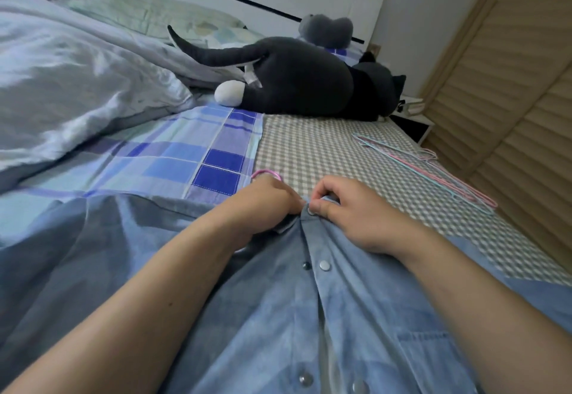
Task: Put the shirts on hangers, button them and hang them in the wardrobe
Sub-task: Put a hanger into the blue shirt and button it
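A blue denim shirt (309, 316) with metal snap buttons lies spread on the bed in front of me. The pink hook of a hanger (266, 173) sticks out beyond its collar. My left hand (266, 201) grips the left side of the collar opening. My right hand (349, 211) pinches the right placket at the top snap, thumb pressing on it. The two hands meet at the collar. Lower snaps down the front are apart.
Spare pink and light blue hangers (433, 170) lie on the checked sheet (325, 152) at the right. A dark plush cat (309, 84) and a grey duvet (62, 84) lie farther back. Slatted wardrobe doors (510, 84) stand along the right.
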Available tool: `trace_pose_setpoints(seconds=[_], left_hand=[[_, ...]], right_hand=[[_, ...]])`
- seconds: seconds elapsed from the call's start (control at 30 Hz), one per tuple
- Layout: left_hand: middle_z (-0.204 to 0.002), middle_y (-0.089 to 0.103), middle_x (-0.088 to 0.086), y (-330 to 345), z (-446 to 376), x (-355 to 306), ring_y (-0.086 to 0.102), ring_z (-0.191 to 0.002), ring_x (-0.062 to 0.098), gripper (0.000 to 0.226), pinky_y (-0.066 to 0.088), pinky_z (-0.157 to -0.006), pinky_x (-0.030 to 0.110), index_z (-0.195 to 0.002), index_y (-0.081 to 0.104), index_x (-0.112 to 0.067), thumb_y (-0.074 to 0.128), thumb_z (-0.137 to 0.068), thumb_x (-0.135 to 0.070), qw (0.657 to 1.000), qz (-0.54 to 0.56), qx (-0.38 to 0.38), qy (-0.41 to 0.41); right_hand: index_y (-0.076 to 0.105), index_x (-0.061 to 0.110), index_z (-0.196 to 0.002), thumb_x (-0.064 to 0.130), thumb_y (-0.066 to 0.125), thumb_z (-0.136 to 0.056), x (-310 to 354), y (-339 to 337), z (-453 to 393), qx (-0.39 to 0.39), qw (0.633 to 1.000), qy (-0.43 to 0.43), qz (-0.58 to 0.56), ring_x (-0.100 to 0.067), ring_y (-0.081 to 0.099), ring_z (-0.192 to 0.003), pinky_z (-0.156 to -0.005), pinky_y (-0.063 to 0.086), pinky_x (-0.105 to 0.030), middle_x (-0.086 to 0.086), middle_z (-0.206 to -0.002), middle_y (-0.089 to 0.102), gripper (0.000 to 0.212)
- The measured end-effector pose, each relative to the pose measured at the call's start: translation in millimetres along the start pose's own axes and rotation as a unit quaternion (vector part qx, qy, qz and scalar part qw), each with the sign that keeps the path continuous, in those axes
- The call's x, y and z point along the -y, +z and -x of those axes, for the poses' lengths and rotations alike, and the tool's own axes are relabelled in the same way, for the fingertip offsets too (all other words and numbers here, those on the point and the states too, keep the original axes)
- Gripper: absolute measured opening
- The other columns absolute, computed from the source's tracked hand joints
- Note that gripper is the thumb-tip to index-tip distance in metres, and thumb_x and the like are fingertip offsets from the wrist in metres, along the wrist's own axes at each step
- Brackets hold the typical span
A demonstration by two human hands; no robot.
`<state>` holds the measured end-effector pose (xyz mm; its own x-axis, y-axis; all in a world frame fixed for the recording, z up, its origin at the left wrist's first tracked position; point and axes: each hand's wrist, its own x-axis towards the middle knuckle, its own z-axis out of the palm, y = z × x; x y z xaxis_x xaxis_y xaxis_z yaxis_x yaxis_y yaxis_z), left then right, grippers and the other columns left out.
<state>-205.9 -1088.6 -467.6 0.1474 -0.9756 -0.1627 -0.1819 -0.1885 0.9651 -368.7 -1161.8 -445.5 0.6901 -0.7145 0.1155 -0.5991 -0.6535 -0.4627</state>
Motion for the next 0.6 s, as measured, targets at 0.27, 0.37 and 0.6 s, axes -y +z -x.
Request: trace_pose_setpoints(seconds=[0.27, 0.37, 0.6], left_hand=[[-0.091, 0.077, 0.019, -3, 0, 0, 0.072, -0.079, 0.027, 0.015, 0.06, -0.073, 0.036, -0.096, 0.075, 0.005, 0.062, -0.089, -0.001, 0.998, 0.051, 0.029, -0.001], [-0.094, 0.075, 0.017, -4, -4, 3, 0.073, -0.088, 0.034, 0.027, 0.056, -0.082, 0.046, -0.094, 0.07, 0.004, 0.07, -0.086, -0.022, 0.997, 0.077, 0.024, -0.003], [-0.074, 0.071, 0.006, 2, -3, 13, 0.065, -0.064, 0.015, 0.011, 0.053, -0.06, 0.026, -0.089, 0.072, -0.006, 0.079, -0.088, -0.014, 0.999, 0.004, 0.031, 0.021]], right_hand=[[0.062, 0.026, -0.085, 0.025, 0.068, -0.095, 5, 0, 3, -0.027, 0.999, 0.018, -0.02, 0.003, 0.055, -0.078, -0.07, 0.038, -0.019, 0.014, -0.083, 0.062, 0.012], [0.061, 0.026, -0.083, 0.023, 0.069, -0.093, 9, 0, 3, -0.059, 0.998, 0.02, -0.021, -0.002, 0.057, -0.08, -0.071, 0.041, -0.024, 0.013, -0.084, 0.062, 0.014], [0.057, 0.024, -0.082, 0.023, 0.067, -0.094, 14, 12, 6, -0.058, 0.997, 0.047, -0.017, -0.009, 0.055, -0.083, -0.068, 0.041, -0.027, 0.01, -0.086, 0.06, 0.015]])
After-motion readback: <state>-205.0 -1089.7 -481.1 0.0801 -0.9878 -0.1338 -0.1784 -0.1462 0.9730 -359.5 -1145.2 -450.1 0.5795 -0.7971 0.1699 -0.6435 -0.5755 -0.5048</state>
